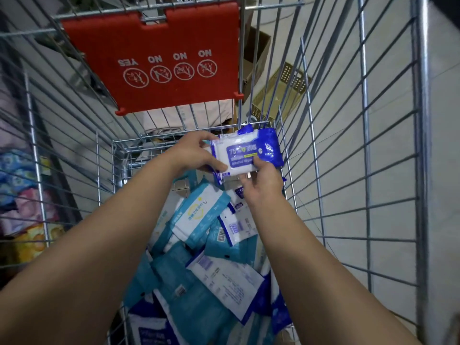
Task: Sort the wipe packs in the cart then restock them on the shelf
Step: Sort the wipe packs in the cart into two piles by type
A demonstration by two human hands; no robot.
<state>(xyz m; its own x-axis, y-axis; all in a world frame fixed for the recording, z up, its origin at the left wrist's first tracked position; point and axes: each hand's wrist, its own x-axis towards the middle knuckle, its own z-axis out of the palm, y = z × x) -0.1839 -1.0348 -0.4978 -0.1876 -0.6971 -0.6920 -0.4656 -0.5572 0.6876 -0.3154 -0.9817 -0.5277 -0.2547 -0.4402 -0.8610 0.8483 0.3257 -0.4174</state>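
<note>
Two hands on one pack (245, 153). My left hand (196, 155) grips its left edge, thumb across the near face, fingers over the top. My right hand (263, 185) pinches the near right edge from below.

Pack is blue and white, label facing me, reads "75%" and "Alcohol". I'm holding it up at the far end of the cart (364, 120), right of centre, above the pile (199, 245) and close to the far wire wall.

Pile covers the cart floor near of the pack: mostly teal packs with some blue-white ones mixed in, at all angles, several with barcodes showing.

Red flap (154, 58) sits on the far wall, YES/NO icons upside down to me.

Through the wire, far right: tan perforated basket (281, 90) and a cardboard box (256, 53). Left, outside the cart: colourful goods (22, 195), blurred.
</note>
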